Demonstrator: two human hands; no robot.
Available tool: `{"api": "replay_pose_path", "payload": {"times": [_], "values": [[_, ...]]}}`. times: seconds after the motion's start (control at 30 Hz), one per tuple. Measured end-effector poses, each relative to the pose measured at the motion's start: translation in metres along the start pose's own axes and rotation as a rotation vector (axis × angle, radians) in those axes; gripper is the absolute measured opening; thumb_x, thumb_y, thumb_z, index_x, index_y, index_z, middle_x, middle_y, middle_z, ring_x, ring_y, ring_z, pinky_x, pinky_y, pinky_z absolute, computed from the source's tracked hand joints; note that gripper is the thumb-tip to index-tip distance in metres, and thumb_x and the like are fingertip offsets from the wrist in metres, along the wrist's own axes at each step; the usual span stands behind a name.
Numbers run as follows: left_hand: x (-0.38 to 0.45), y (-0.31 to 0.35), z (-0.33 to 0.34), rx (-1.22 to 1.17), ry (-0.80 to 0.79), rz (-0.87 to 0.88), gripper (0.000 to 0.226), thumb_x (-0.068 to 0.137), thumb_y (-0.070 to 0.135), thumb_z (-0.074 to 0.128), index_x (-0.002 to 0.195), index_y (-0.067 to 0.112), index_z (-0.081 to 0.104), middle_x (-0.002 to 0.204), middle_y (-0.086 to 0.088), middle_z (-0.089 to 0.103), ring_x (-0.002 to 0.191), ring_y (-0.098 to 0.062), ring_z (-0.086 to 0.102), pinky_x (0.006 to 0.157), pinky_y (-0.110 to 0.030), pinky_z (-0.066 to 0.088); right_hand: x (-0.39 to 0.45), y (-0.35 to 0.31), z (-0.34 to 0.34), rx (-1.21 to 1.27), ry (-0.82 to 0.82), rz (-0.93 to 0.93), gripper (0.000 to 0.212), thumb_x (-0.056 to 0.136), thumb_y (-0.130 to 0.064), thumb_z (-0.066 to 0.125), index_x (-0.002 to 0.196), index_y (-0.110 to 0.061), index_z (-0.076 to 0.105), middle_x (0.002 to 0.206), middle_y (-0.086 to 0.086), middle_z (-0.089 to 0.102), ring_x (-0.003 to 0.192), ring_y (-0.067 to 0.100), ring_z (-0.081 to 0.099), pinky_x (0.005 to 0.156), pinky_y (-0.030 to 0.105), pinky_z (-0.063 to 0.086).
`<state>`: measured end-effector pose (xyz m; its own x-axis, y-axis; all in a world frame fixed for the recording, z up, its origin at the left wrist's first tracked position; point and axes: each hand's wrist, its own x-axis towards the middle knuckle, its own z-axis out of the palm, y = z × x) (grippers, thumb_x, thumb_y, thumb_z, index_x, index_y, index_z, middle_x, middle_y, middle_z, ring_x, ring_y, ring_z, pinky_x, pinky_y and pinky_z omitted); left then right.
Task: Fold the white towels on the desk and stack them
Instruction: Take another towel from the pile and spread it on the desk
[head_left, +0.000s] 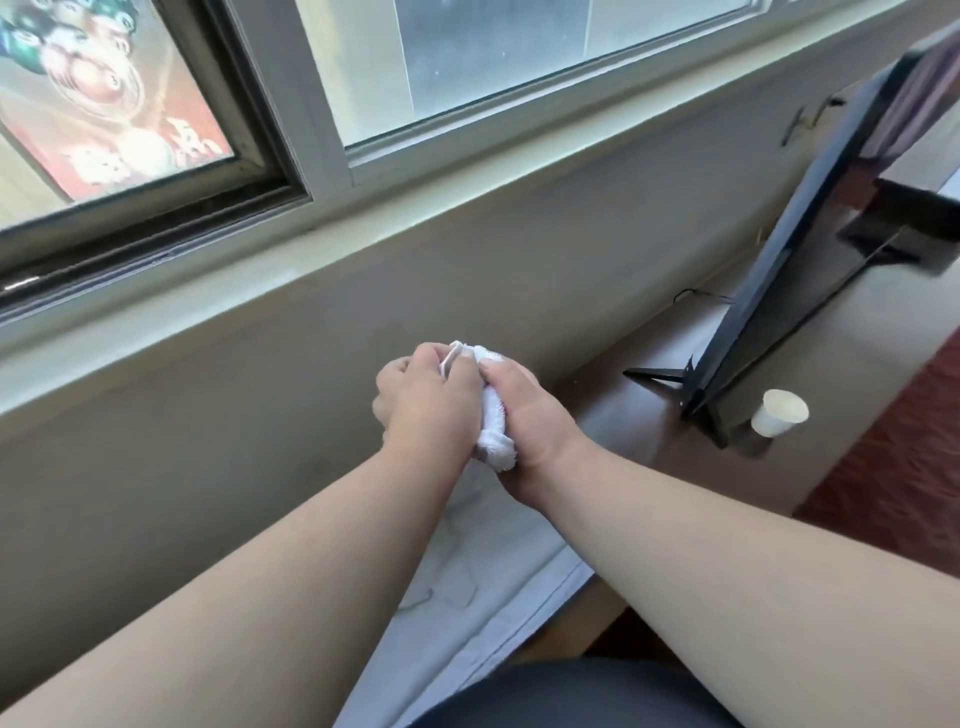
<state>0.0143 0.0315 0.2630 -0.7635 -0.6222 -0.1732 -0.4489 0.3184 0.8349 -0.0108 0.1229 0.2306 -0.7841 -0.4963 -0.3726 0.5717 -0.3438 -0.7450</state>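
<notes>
A small white towel (496, 428) is bunched up between my two hands, held above the desk near the wall. My left hand (428, 402) grips its upper part with curled fingers. My right hand (524, 415) grips it from the right side, thumb on top. Most of the towel is hidden inside my hands; only its top edge and lower end show. Below my forearms a pale grey-white cloth (493, 571) lies flat on the desk (613, 415).
A black monitor (789, 249) on a stand sits at the right of the desk, with a white paper cup (779, 413) beside its foot. The wall and window sill (311, 270) run close behind the hands. Red carpet (898, 467) lies at far right.
</notes>
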Motion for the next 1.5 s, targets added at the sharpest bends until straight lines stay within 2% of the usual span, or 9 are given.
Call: {"api": "replay_pose_path", "payload": {"times": [0.13,0.2,0.37,0.6,0.77,0.9,0.97,1.2,1.5], "values": [[-0.017,0.038,0.013,-0.118,-0.151,0.166,0.018,0.095,0.047,0.046,0.091,0.032,0.055,0.107,0.004,0.066,0.092,-0.011,0.064,0.070,-0.031,0.047,-0.024,-0.042,-0.020,-0.058,-0.091,-0.088,0.023,0.098,-0.036,0.053,0.100,-0.025,0.073,0.101,0.002,0.073,0.088,0.016,0.072,0.067,0.027,0.056],[-0.029,0.056,0.026,-0.147,-0.184,0.231,0.017,0.094,0.052,0.045,0.093,0.036,0.051,0.100,0.009,0.066,0.090,-0.006,0.064,0.069,-0.028,0.046,-0.037,-0.064,-0.036,-0.098,-0.111,-0.142,0.028,0.101,-0.034,0.050,0.089,-0.028,0.074,0.091,-0.001,0.072,0.083,0.012,0.070,0.067,0.023,0.056],[-0.079,0.105,0.090,-0.240,-0.175,0.348,0.023,0.089,0.056,0.046,0.097,0.035,0.051,0.099,0.010,0.066,0.092,-0.005,0.066,0.076,-0.031,0.051,-0.078,-0.111,-0.095,-0.147,-0.064,-0.327,0.034,0.103,-0.036,0.050,0.116,-0.008,0.064,0.104,0.012,0.066,0.105,0.026,0.064,0.098,0.047,0.048],[-0.199,0.192,0.230,-0.379,-0.194,0.517,0.024,0.084,0.060,0.045,0.094,0.039,0.053,0.097,0.024,0.063,0.085,0.005,0.064,0.068,-0.021,0.047,-0.177,-0.204,-0.240,-0.240,-0.017,-0.546,0.032,0.104,-0.031,0.047,0.111,-0.002,0.059,0.094,0.012,0.063,0.092,0.025,0.065,0.083,0.043,0.053],[-0.279,0.258,0.348,-0.424,-0.348,0.574,0.011,0.089,0.048,0.047,0.092,0.043,0.057,0.092,0.016,0.070,0.084,0.001,0.068,0.061,-0.015,0.050,-0.250,-0.272,-0.366,-0.274,0.072,-0.592,0.028,0.102,-0.032,0.047,0.099,-0.007,0.058,0.083,0.010,0.062,0.083,0.024,0.065,0.075,0.039,0.055],[-0.324,0.305,0.436,-0.426,-0.561,0.537,0.012,0.092,0.040,0.049,0.096,0.039,0.061,0.089,0.004,0.074,0.085,-0.012,0.073,0.068,-0.037,0.058,-0.294,-0.311,-0.457,-0.212,0.282,-0.614,0.039,0.090,-0.055,0.060,0.121,-0.032,0.064,0.108,0.011,0.073,0.107,0.026,0.072,0.091,0.049,0.058],[-0.337,0.325,0.478,-0.397,-0.663,0.547,0.021,0.093,0.034,0.048,0.098,0.020,0.064,0.086,-0.004,0.073,0.084,-0.020,0.073,0.073,-0.047,0.059,-0.309,-0.328,-0.496,-0.192,0.363,-0.612,0.049,0.082,-0.063,0.065,0.126,-0.043,0.060,0.117,0.006,0.073,0.110,0.024,0.071,0.093,0.052,0.057],[-0.345,0.386,0.623,-0.379,-0.764,0.604,0.015,0.095,0.035,0.049,0.091,0.042,0.062,0.089,0.016,0.072,0.082,-0.001,0.070,0.069,-0.023,0.052,-0.305,-0.393,-0.626,-0.184,0.559,-0.678,0.050,0.082,-0.061,0.067,0.128,-0.043,0.058,0.125,0.002,0.070,0.115,0.021,0.069,0.096,0.049,0.056],[-0.278,0.529,0.857,-0.345,-0.926,0.665,0.012,0.095,0.037,0.050,0.090,0.037,0.061,0.091,0.011,0.071,0.084,0.000,0.067,0.074,-0.025,0.050,-0.219,-0.553,-0.819,-0.156,0.814,-0.726,0.051,0.077,-0.066,0.068,0.125,-0.052,0.056,0.124,-0.006,0.071,0.115,0.017,0.069,0.101,0.050,0.053]]}}
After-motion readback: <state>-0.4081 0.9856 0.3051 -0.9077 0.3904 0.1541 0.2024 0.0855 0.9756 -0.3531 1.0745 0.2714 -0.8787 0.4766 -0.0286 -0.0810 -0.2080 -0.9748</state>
